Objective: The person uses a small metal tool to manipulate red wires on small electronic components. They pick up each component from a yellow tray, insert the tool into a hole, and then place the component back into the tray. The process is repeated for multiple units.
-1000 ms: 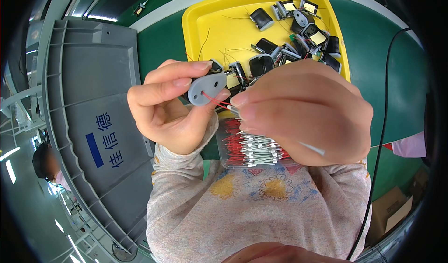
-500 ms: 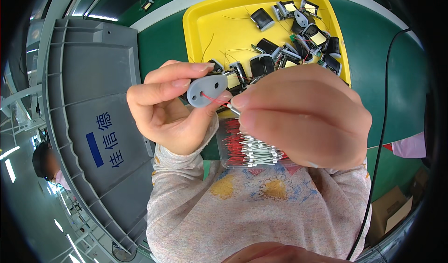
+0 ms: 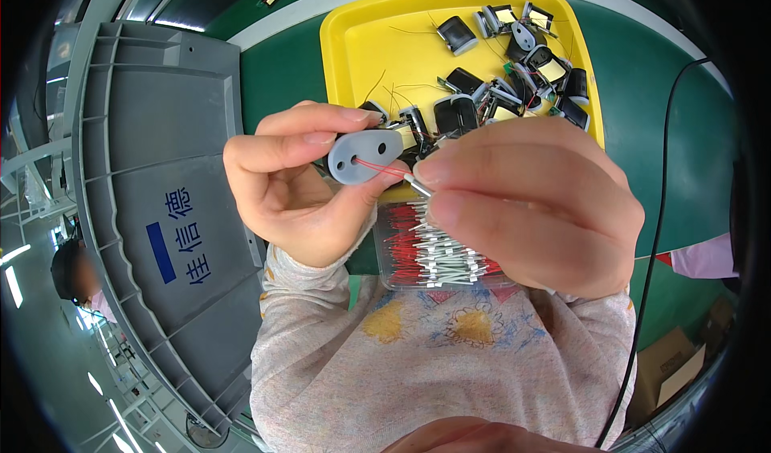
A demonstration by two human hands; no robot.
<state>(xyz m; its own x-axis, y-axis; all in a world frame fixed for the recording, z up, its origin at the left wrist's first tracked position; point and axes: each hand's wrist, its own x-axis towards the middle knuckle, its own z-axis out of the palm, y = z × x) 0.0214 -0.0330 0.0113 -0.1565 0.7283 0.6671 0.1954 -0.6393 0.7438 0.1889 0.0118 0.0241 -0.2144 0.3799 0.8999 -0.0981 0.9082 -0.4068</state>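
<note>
Resting between left hand [image 3: 293, 192] fingertips, grey plate [image 3: 365, 155], red wire [image 3: 384, 168] through.

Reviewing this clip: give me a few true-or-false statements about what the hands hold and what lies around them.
1. The left hand pinches a grey plate with two holes. True.
2. The right hand is empty. False: its grip is on a red wire with a white sleeve.
3. The tray behind the hands is blue. False: it is yellow.
4. Small black coils lie in the tray. True.
5. A clear box of red wires sits below the hands. True.
</note>
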